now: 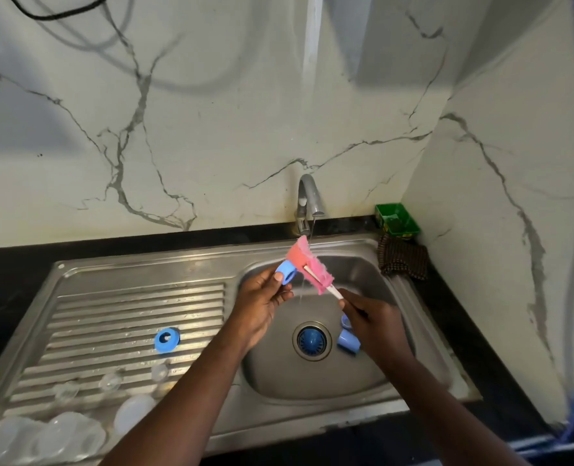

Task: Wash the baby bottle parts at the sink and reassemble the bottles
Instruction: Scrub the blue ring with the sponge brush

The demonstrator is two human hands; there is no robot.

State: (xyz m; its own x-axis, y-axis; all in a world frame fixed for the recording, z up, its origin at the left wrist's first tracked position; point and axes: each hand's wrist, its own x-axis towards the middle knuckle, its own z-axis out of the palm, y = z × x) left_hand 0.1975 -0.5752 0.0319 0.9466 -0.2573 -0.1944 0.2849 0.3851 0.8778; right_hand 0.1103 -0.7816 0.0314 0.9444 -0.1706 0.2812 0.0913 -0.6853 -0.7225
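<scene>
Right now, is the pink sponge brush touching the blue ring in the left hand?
Touching. The head view shows the pink sponge brush lying against the upper rim of the blue ring pinched by the left hand, no gap visible.

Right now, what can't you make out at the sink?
Head view:
- Brush handle end: hidden inside the right hand.
- Blue parts in the basin: partly behind the right hand, count unclear.
- Clear parts on the drainboard: blurred at the lower-left corner, types unclear.
- Blue ring in the left hand: thumb covers part.
</scene>
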